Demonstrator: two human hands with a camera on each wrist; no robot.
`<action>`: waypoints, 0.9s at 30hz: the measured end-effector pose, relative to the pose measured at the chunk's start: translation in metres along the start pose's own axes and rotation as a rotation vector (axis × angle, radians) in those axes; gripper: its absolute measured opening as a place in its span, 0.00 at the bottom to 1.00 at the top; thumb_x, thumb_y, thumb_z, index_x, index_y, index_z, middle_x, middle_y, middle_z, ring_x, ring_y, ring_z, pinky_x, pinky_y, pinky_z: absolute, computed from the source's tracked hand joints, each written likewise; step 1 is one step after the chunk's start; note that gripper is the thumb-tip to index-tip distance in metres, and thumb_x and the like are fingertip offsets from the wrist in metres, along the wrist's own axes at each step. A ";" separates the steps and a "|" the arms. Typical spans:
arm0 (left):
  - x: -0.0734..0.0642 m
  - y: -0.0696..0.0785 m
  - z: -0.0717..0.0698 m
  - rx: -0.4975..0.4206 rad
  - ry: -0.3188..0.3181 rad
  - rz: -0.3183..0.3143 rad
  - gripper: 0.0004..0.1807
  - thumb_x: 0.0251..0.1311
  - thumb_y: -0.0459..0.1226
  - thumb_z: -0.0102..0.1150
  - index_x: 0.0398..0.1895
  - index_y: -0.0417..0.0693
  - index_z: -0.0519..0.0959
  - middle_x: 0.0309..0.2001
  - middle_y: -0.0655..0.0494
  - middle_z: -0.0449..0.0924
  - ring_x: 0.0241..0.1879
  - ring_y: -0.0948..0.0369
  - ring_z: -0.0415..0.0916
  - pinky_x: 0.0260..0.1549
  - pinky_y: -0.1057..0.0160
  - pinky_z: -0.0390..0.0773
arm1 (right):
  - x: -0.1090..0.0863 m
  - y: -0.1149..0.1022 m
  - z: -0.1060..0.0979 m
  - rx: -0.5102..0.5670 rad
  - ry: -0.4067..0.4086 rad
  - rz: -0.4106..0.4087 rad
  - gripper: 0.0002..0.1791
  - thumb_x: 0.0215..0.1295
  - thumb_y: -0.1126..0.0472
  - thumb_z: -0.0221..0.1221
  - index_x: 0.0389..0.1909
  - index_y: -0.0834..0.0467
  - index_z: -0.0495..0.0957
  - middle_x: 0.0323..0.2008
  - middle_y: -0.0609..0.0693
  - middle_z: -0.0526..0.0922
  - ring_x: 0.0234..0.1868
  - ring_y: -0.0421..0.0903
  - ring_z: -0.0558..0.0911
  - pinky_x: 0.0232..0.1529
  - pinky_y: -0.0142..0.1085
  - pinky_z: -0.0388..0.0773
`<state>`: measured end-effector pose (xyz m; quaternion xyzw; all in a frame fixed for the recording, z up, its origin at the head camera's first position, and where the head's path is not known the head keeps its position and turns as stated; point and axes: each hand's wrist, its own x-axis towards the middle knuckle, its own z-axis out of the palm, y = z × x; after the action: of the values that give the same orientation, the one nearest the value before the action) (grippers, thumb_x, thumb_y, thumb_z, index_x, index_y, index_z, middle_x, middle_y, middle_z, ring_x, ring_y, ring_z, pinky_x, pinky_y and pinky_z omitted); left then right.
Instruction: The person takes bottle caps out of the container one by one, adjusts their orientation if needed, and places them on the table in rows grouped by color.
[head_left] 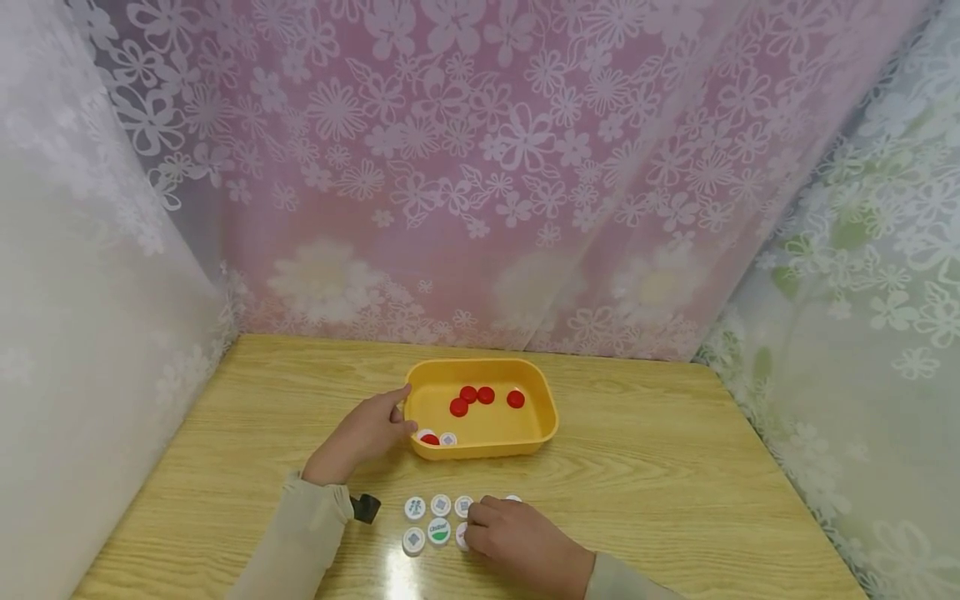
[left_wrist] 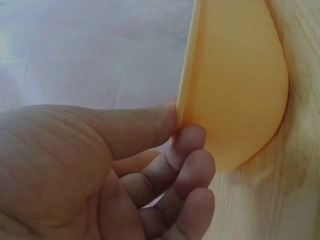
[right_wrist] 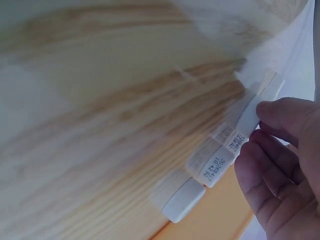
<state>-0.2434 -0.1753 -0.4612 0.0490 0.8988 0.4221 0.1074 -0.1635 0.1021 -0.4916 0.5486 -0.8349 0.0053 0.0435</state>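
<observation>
My left hand point(head_left: 367, 433) holds the left end of a shallow yellow plastic tray point(head_left: 487, 429). In the left wrist view, thumb and forefinger pinch the tray's rim point(left_wrist: 186, 65). Several red caps point(head_left: 486, 395) lie inside, and a printed white cap point(head_left: 447, 439) sits in the near left corner beside a red and white one. Nearer to me, my right hand point(head_left: 528, 542) is over two rows of white bottle caps point(head_left: 438, 531), covering some of them. The right wrist view shows its thumb and fingers pinching a white cap point(right_wrist: 248, 120) in a row with date-stamped sides.
The wood-grain table point(head_left: 660, 467) extends on both sides of the tray. A pink floral curtain point(head_left: 480, 208) hangs behind it, with pale sheets at left and right. A small black object point(head_left: 365, 508) is at the left cuff.
</observation>
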 end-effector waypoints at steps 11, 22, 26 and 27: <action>-0.001 0.001 0.000 -0.009 0.001 -0.009 0.40 0.68 0.38 0.67 0.80 0.44 0.62 0.31 0.54 0.72 0.26 0.59 0.66 0.26 0.63 0.66 | 0.000 0.006 -0.012 0.095 0.022 0.062 0.03 0.73 0.52 0.64 0.41 0.46 0.81 0.36 0.36 0.75 0.34 0.33 0.70 0.39 0.21 0.71; -0.003 0.004 0.000 -0.010 -0.003 -0.030 0.39 0.68 0.39 0.67 0.80 0.45 0.62 0.31 0.53 0.73 0.26 0.57 0.67 0.27 0.62 0.68 | 0.026 0.032 -0.063 0.067 0.257 0.217 0.10 0.63 0.58 0.69 0.44 0.50 0.82 0.37 0.41 0.81 0.34 0.37 0.76 0.39 0.28 0.79; -0.002 0.003 0.000 -0.003 0.004 -0.019 0.39 0.67 0.39 0.67 0.80 0.45 0.63 0.30 0.53 0.73 0.26 0.58 0.66 0.26 0.63 0.67 | 0.042 0.044 -0.069 0.155 0.287 0.292 0.11 0.66 0.58 0.67 0.48 0.52 0.81 0.41 0.44 0.83 0.38 0.41 0.81 0.42 0.31 0.81; -0.002 0.003 0.000 0.000 0.004 -0.014 0.39 0.68 0.39 0.67 0.79 0.44 0.63 0.30 0.53 0.73 0.25 0.58 0.66 0.26 0.63 0.67 | 0.047 0.047 -0.070 0.180 0.291 0.304 0.12 0.66 0.59 0.67 0.49 0.52 0.81 0.41 0.45 0.84 0.38 0.41 0.82 0.42 0.31 0.82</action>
<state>-0.2415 -0.1737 -0.4584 0.0417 0.8994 0.4214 0.1084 -0.2203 0.0817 -0.4168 0.4116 -0.8890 0.1654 0.1132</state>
